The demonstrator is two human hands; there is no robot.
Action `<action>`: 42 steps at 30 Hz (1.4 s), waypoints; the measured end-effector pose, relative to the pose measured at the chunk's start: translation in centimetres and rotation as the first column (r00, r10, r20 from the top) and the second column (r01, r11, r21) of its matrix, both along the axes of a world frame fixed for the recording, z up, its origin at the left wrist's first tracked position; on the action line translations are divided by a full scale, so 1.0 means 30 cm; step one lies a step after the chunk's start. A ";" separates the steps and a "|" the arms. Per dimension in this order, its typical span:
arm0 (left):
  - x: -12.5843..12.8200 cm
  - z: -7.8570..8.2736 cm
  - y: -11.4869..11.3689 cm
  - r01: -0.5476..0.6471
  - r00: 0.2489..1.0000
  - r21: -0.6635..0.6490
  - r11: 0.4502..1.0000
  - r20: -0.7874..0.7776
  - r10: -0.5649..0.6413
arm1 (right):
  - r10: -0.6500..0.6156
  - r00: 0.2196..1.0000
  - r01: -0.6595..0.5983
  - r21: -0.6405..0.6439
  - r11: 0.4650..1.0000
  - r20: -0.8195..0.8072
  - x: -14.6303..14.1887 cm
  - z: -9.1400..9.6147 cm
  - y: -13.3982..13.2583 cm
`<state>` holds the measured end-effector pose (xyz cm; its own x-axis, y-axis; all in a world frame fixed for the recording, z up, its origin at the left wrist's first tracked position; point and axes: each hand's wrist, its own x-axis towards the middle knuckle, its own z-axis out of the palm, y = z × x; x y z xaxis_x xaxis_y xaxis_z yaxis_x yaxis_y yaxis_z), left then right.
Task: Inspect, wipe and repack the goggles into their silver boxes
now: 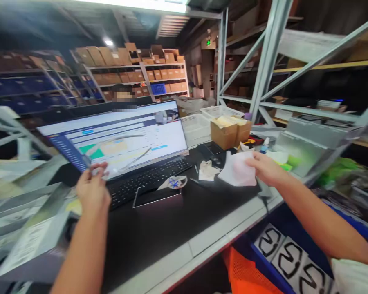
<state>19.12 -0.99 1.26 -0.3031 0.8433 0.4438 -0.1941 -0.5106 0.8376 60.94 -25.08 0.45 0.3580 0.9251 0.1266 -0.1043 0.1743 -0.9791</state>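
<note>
Above the right part of the black desk mat [159,232], holding up a thin white sheet [234,171] with the right hand [265,168] — pinched near its right edge between thumb and fingers, probably so as to leave most of its surface uncovered. Slightly pinkish toward the middle; cannot tell whether from something inside or behind.

Before the lower left corner of the computer monitor [168,134], raising the left hand [95,181], with fingers curled and tips closed together with the thumb, seemingly on a clear plastic film [136,159]. Visible mostly by bright edges across the screen, so cannot tell its full shape. Held well apart from the sheet, perhaps to avoid any sticking between both.

Just below the monitor, finding a black keyboard [147,179], set there probably for easy typing. Between the hands, on the mat, seeing also a small pouch with blue marks [175,182] and a crumpled white paper [207,171]. Farther back, noticing an open cardboard box [223,136] — pushed to the side, presumably for leaving the front free. Under the right forearm, seeing cards with black curved strips [290,259] in a blue crate [265,266], likely for near reach.
</note>
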 end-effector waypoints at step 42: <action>-0.119 -0.029 -0.097 0.601 0.790 -0.260 0.756 0.337 -0.512 | 0.583 0.700 -0.553 0.203 0.808 -0.413 -0.673 -0.041 0.701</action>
